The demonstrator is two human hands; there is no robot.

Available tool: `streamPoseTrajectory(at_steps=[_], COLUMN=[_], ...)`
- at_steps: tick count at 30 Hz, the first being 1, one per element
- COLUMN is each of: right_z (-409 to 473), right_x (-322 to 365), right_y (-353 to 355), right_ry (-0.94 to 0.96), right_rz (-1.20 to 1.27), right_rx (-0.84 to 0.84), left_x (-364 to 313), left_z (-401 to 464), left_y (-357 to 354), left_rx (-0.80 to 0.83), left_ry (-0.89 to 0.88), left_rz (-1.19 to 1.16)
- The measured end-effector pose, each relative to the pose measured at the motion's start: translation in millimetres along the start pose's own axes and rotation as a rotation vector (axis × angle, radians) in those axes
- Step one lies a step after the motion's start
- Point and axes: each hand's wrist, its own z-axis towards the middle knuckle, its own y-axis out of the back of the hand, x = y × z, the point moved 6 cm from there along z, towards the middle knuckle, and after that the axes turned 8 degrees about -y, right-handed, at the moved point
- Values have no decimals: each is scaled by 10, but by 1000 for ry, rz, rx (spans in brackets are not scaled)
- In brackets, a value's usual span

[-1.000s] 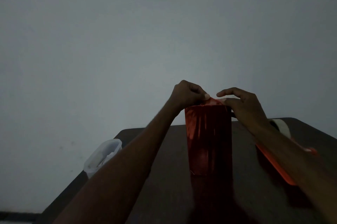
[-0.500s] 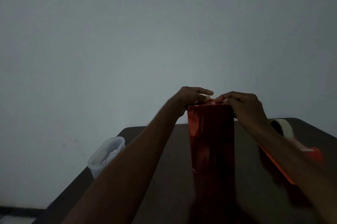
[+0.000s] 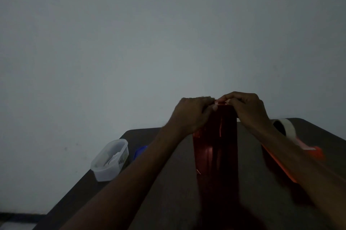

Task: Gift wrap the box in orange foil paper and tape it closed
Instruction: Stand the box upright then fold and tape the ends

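A tall box wrapped in orange foil paper (image 3: 215,147) stands upright on the dark table (image 3: 168,192). My left hand (image 3: 191,113) curls over its top left corner and grips the foil there. My right hand (image 3: 247,109) curls over the top right corner, its fingertips pinching a small foil flap at the top edge. The top face of the box is hidden behind both hands. A tape roll in an orange dispenser (image 3: 284,128) lies on the table to the right, partly behind my right forearm.
A clear plastic container (image 3: 110,160) sits near the table's left edge, with a blue object (image 3: 139,152) beside it. A plain grey wall fills the background. The scene is dim.
Both hands have closed in over the top of the box. My left hand has dropped lower around the upper left side, and my right fingers have curled tighter onto the top flap.
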Motion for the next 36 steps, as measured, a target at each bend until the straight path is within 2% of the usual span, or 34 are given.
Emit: streamPoseTrajectory(at_steps=[9, 12, 14, 18, 21, 24, 26, 29, 36], right_z=[58, -1, -65, -191, -287, -389, -444, -523, -542], right_x=[-36, -153, -185, -273, -380, -459, -551, -621, -768], right_y=[35, 191, 346, 630, 915, 1211, 1335, 1381, 1422], right_ry=[-146, -219, -173, -155, -300, -421, -534, -705, -802], right_rz=[118, 160, -43, -675, -969, -1110, -1112, -927, -497], right_rx=[80, 23, -80, -200, -175, -112, -44, 29, 77], left_x=[62, 53, 50, -4, -87, -173, -203, -251, -331], left_z=[-58, -59, -44, -14, 20, 60, 85, 112, 163], left_y=[-55, -60, -65, -96, -140, -158, -180, -190, -224], left_rx=[30, 42, 47, 58, 41, 39, 37, 22, 23], left_ry=[146, 176, 192, 214, 212, 210, 204, 200, 204], left_rz=[-22, -30, -29, -36, -57, -79, -86, -72, -40])
